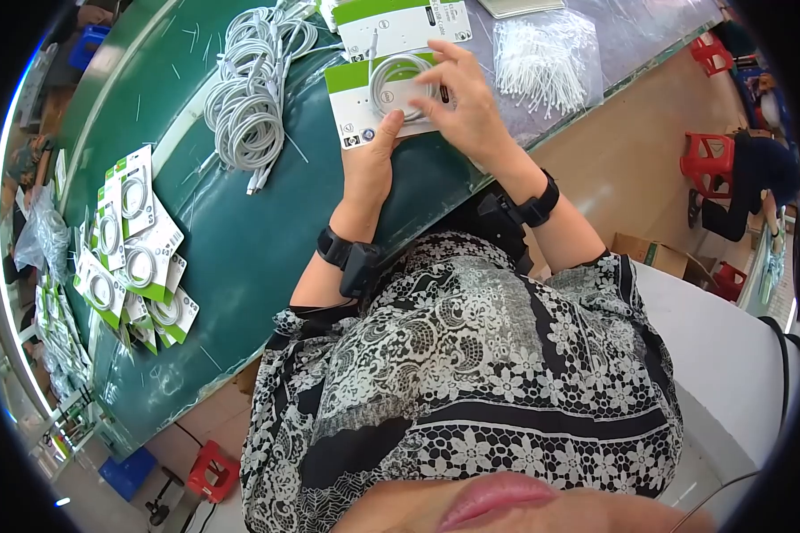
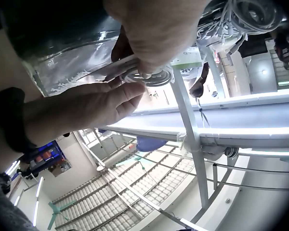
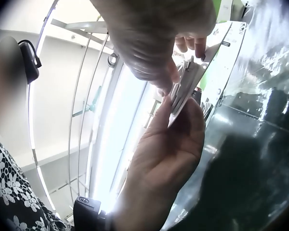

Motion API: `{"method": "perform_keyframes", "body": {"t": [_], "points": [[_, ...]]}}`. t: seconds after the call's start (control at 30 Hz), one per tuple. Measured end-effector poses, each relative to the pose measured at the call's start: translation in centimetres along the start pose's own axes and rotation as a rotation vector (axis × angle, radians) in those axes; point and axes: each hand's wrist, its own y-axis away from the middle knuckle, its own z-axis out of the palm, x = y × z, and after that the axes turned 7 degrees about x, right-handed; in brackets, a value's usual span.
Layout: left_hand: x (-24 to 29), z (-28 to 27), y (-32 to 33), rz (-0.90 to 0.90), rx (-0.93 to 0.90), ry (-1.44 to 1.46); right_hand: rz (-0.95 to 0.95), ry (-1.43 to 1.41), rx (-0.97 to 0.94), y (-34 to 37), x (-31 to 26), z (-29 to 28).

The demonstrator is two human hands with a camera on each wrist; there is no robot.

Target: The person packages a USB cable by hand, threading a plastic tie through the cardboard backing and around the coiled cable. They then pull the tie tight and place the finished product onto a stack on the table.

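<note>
In the head view, my left hand (image 1: 368, 164) holds a white and green retail card (image 1: 348, 105) by its near edge, thumb on its face. On that card lies a coiled white cable (image 1: 376, 89), one end sticking up past the loop. My right hand (image 1: 473, 105) has thumb and index finger at the coil's right side, its other fingers raised. Both hands meet at the coil (image 2: 159, 77) in the left wrist view. From the right wrist, the card (image 3: 212, 57) appears nearly edge-on. I cannot tell whether the right fingertips pinch anything.
Beyond the held card is another printed card (image 1: 404, 31). A bag of white ties (image 1: 547, 67) lies to the right. Left of my hands, a heap of coiled cables (image 1: 249, 111) sits on the green table (image 1: 231, 258). Several carded cables (image 1: 138, 253) are piled farther left.
</note>
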Motion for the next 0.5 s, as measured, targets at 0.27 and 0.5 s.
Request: {"method": "perform_keyframes", "body": {"t": [0.27, 0.5], "points": [[-0.1, -0.4, 0.2, 0.002, 0.006, -0.023, 0.202, -0.064, -0.028, -0.7, 0.7, 0.4], [-0.1, -0.6, 0.0, 0.000, 0.008, -0.003, 0.007, 0.073, -0.105, 1.0, 1.4, 0.4]]}}
